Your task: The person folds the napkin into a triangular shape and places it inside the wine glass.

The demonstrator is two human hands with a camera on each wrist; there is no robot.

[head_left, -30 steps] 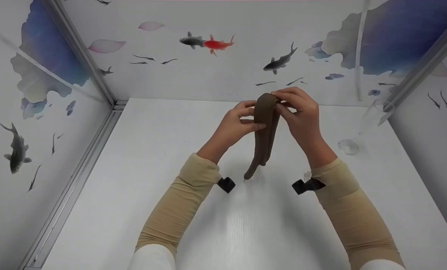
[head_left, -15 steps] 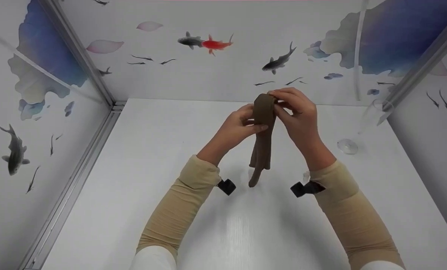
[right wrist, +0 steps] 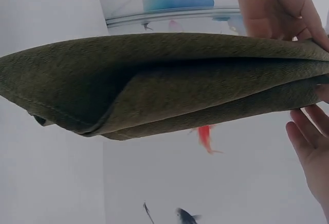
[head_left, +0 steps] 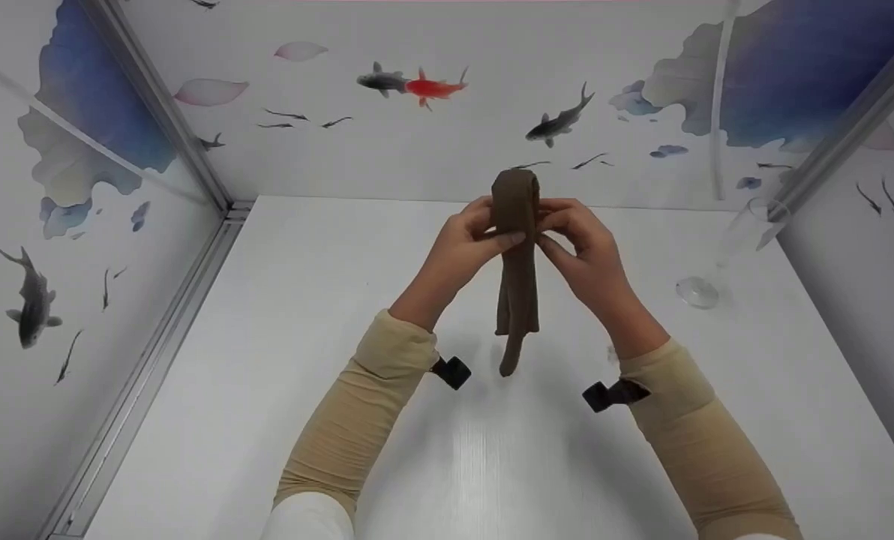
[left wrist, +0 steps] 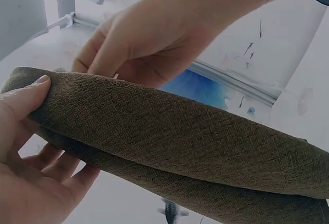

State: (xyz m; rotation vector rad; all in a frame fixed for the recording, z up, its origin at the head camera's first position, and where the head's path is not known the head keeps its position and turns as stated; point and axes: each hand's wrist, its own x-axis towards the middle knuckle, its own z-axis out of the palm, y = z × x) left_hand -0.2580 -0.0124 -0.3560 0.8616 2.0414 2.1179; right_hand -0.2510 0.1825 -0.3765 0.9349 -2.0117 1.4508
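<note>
A brown woven cloth (head_left: pixel 518 281), folded into a long narrow strip, hangs from both hands above the white table. Its top bends over in a loop, and a narrow tail dangles lowest. My left hand (head_left: pixel 462 244) pinches the strip from the left, thumb on the near face. From the other side, my right hand (head_left: pixel 586 240) grips its right edge below the loop. The left wrist view shows the cloth (left wrist: pixel 169 126) doubled, with fingers between the layers. Several open layers of cloth (right wrist: pixel 169 93) appear in the right wrist view, both hands at its right end.
A clear stemmed glass (head_left: pixel 697 292) stands at the right back of the white table (head_left: pixel 304 300). White panels (head_left: pixel 432 150) printed with fish and metal corner posts (head_left: pixel 166 97) enclose the table on the back and sides.
The cloth has shifted slightly left and its loop has risen. It now hangs straighter, the layers turned to face me. My right hand has slid down from the top fold to the strip's side.
</note>
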